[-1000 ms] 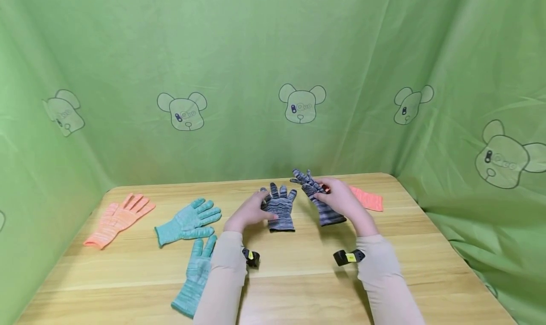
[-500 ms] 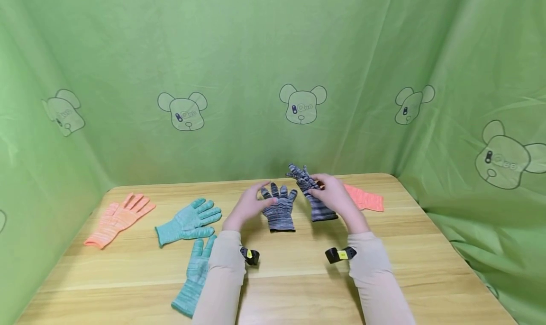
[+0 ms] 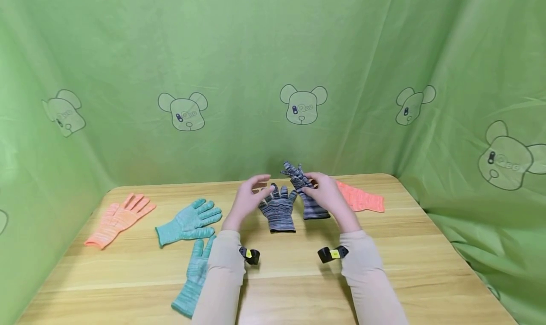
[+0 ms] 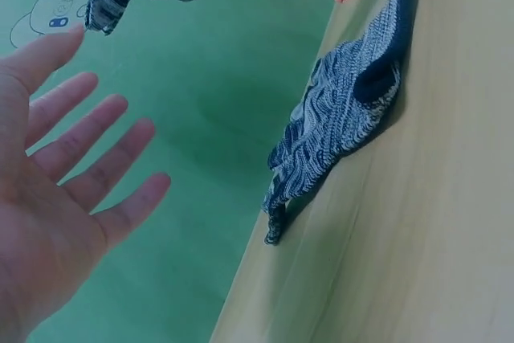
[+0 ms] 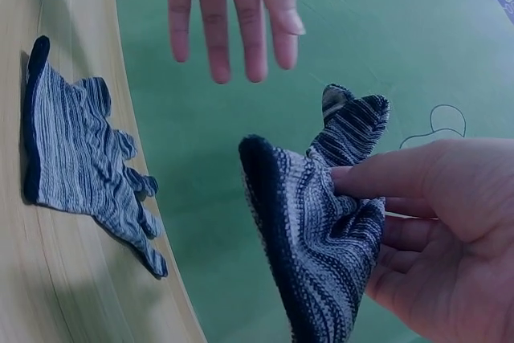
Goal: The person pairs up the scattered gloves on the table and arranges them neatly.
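Observation:
Between thumb and fingers my right hand pinches a dark grey striped knit glove at its middle, lifted off the table. Its cuff hangs toward me and its fingers point up and left in the head view. A second grey striped glove lies flat on the table, fingers pointing away. Over the left side of that flat glove hovers my left hand, fingers spread and holding nothing. In the left wrist view a gap shows between this hand and the flat glove.
An orange glove lies behind the right hand, partly hidden. Leftward on the wooden table are another orange glove and a teal glove. A second teal glove is partly covered by the left forearm. Green curtain surrounds the table.
My right hand has carried its grey glove leftward, closer to the flat one. My left hand has lifted off the flat glove and its fingers have spread.

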